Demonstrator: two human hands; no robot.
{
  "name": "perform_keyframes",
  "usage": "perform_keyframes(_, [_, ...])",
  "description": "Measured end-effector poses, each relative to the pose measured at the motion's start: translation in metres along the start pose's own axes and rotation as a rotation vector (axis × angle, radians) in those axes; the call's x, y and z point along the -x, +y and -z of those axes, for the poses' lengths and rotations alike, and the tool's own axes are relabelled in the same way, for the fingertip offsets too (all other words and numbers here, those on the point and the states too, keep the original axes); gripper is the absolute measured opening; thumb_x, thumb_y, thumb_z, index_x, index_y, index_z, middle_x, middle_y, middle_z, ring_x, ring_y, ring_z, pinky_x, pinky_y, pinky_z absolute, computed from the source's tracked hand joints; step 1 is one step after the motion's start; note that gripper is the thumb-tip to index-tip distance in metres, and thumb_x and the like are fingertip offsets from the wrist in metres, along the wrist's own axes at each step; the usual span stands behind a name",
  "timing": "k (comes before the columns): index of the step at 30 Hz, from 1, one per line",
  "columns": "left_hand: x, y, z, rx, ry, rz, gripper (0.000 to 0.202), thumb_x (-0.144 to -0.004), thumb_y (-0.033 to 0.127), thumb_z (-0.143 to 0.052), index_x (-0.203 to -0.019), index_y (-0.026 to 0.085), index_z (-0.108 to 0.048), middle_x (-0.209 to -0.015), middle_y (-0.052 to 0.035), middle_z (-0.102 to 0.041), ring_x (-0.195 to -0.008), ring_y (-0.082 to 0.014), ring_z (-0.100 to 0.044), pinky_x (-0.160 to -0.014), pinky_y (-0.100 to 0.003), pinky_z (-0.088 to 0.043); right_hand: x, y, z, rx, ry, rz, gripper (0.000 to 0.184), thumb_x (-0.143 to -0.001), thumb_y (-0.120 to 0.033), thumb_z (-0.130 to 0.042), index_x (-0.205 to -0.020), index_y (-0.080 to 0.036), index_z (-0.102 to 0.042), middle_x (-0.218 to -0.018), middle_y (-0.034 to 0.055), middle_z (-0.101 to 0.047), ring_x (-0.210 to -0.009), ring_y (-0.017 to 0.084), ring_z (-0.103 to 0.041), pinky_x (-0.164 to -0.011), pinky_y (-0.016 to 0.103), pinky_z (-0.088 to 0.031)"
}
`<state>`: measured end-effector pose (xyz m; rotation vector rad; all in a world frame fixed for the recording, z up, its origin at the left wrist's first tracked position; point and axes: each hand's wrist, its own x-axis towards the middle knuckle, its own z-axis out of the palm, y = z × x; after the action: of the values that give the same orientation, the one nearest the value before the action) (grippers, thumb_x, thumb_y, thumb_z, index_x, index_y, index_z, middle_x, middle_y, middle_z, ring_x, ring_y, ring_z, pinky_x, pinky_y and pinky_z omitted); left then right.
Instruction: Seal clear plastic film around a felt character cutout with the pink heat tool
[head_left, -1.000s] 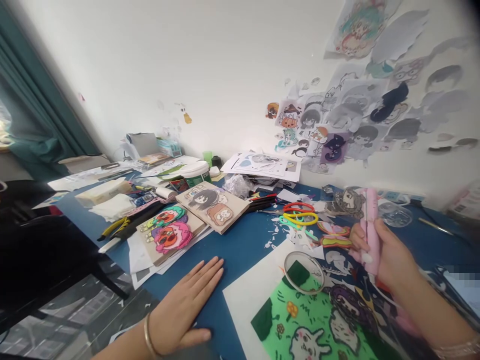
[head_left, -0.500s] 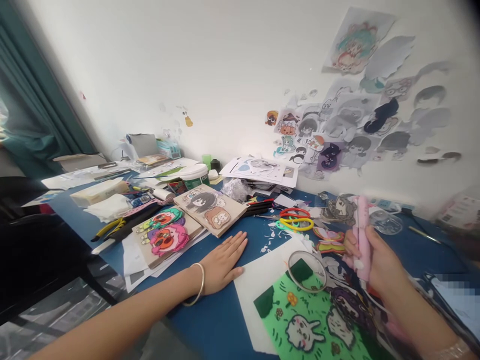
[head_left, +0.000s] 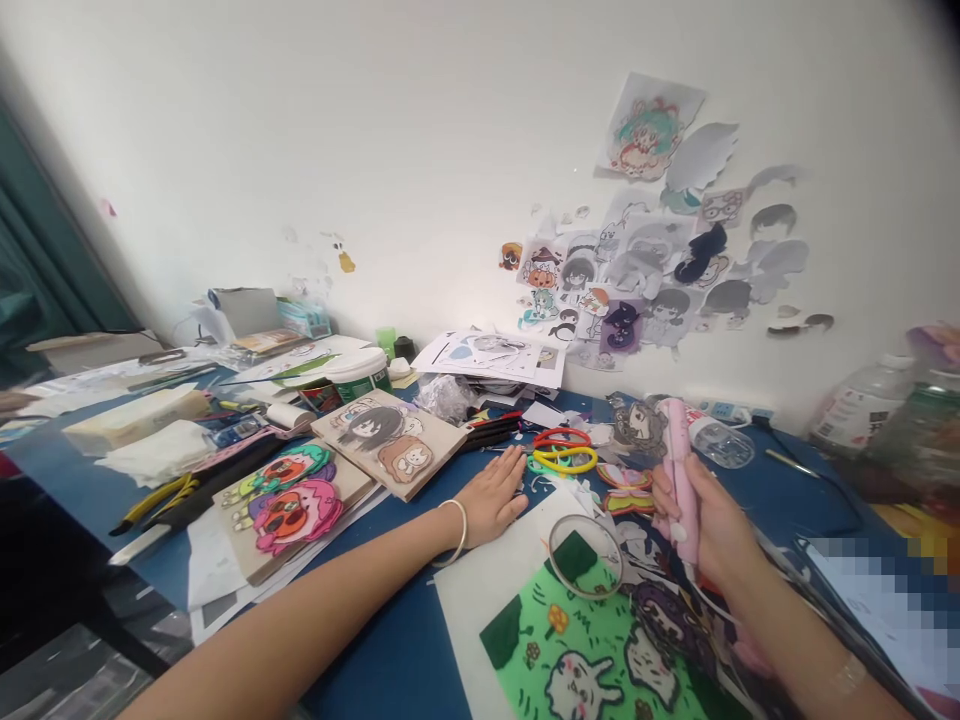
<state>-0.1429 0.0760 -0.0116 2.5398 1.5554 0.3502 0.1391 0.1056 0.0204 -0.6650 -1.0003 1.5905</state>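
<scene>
My left hand (head_left: 491, 505), with a pale bangle (head_left: 456, 530) at its wrist, rests flat with fingers stretched out on the table. Its fingertips are close to scissors with red and yellow handles (head_left: 564, 455). In my right hand (head_left: 709, 530) is a thick pink pen with a cord, which looks like a 3D pen (head_left: 681, 480), held upright and off the table. Below it lies a green picture with a white rabbit figure (head_left: 581, 685), on a white sheet (head_left: 465, 600). A clear round ring (head_left: 586, 556) overlaps the picture's top edge.
Left of my hand lie two boards with character figures (head_left: 390, 440) (head_left: 292, 505). Yellow-black pliers (head_left: 161, 500), a white tub (head_left: 358, 372) and stacked papers (head_left: 491, 360) lie beyond. A clear cup (head_left: 724, 445) and bottles (head_left: 862, 405) stand right; cut-outs cover the wall.
My left hand has slid right and away from me over the table, closer to the scissors. The view has turned right. My right hand still holds the pink pen.
</scene>
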Motion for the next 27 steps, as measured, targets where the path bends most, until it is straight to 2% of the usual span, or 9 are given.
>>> perform_keyframes(4, [-0.031,0.005,-0.003,0.022,0.103,0.057,0.065,-0.093,0.044,-0.015,-0.142,0.003,-0.011,-0.152,-0.0203,-0.008,-0.139,-0.0251,0.0,-0.113,-0.046,-0.011,0.001,0.0,-0.001,-0.015,0.001,-0.012,0.035,-0.075,-0.05,-0.063,-0.065,-0.022,-0.045,-0.048,-0.0062,-0.043,-0.034,0.007,-0.033,-0.03,0.018,-0.037])
perform_keyframes(7, [-0.033,0.004,0.003,0.029,0.17,0.077,0.059,-0.094,0.037,-0.015,-0.143,0.003,-0.009,-0.153,-0.0196,-0.005,-0.139,-0.0255,0.003,-0.113,-0.05,-0.008,0.0,0.0,-0.002,-0.012,-0.007,0.001,0.036,-0.074,-0.053,-0.063,-0.066,-0.023,-0.045,-0.049,-0.0066,-0.041,-0.034,0.007,-0.033,-0.029,0.019,-0.036])
perform_keyframes(10, [-0.004,0.002,0.018,0.029,0.12,-0.033,0.052,-0.094,0.029,-0.018,-0.141,0.008,-0.023,-0.153,-0.0152,-0.011,-0.14,-0.0248,-0.001,-0.113,-0.05,-0.009,0.0,0.0,-0.001,0.001,-0.01,0.01,0.039,-0.072,-0.056,-0.063,-0.065,-0.023,-0.044,-0.048,-0.0069,-0.04,-0.033,0.007,-0.033,-0.028,0.02,-0.035])
perform_keyframes(12, [0.027,0.0,0.031,0.031,0.004,-0.184,0.047,-0.093,0.025,-0.021,-0.136,0.018,-0.039,-0.15,-0.0077,-0.026,-0.139,-0.0208,-0.016,-0.114,-0.044,-0.013,-0.001,0.0,-0.001,0.003,-0.008,0.013,0.04,-0.071,-0.056,-0.064,-0.065,-0.023,-0.043,-0.048,-0.0068,-0.041,-0.033,0.007,-0.033,-0.028,0.02,-0.035])
perform_keyframes(13, [0.044,0.0,0.037,0.034,-0.051,-0.24,0.046,-0.093,0.025,-0.023,-0.134,0.023,-0.042,-0.147,-0.0044,-0.034,-0.137,-0.0195,-0.022,-0.113,-0.043,-0.016,-0.001,0.0,-0.001,0.0,-0.007,0.016,0.04,-0.071,-0.055,-0.065,-0.065,-0.023,-0.042,-0.049,-0.0067,-0.041,-0.033,0.007,-0.034,-0.027,0.02,-0.035])
perform_keyframes(15, [0.071,0.0,0.045,0.048,-0.134,-0.294,0.046,-0.094,0.026,-0.024,-0.138,0.027,-0.036,-0.144,-0.0027,-0.038,-0.135,-0.0195,-0.027,-0.111,-0.044,-0.023,-0.001,0.0,-0.002,-0.007,-0.008,0.019,0.04,-0.071,-0.054,-0.065,-0.065,-0.023,-0.042,-0.049,-0.0065,-0.042,-0.032,0.007,-0.033,-0.027,0.02,-0.034])
perform_keyframes(18, [0.087,-0.001,0.047,0.074,-0.213,-0.236,0.05,-0.095,0.036,-0.027,-0.143,0.027,-0.02,-0.148,-0.0032,-0.029,-0.136,-0.0197,-0.023,-0.112,-0.043,-0.02,0.0,0.0,-0.002,-0.011,-0.018,0.019,0.038,-0.071,-0.053,-0.065,-0.065,-0.023,-0.042,-0.05,-0.006,-0.043,-0.033,0.007,-0.035,-0.027,0.02,-0.034])
perform_keyframes(21, [0.078,-0.004,0.04,0.073,-0.247,-0.253,0.052,-0.094,0.043,-0.026,-0.143,0.028,-0.019,-0.149,-0.0023,-0.027,-0.137,-0.0208,-0.021,-0.111,-0.044,-0.019,0.0,-0.001,-0.003,-0.014,-0.023,0.026,0.037,-0.072,-0.052,-0.065,-0.066,-0.023,-0.042,-0.051,-0.0061,-0.044,-0.033,0.008,-0.035,-0.027,0.021,-0.034])
perform_keyframes(27, [0.039,-0.007,0.025,0.041,-0.206,-0.249,0.056,-0.091,0.053,-0.024,-0.142,0.029,-0.025,-0.149,-0.0017,-0.027,-0.138,-0.0259,-0.018,-0.11,-0.049,-0.02,0.001,-0.003,-0.007,-0.001,-0.001,0.057,0.037,-0.072,-0.051,-0.066,-0.066,-0.024,-0.041,-0.054,-0.0059,-0.046,-0.033,0.007,-0.034,-0.028,0.022,-0.036])
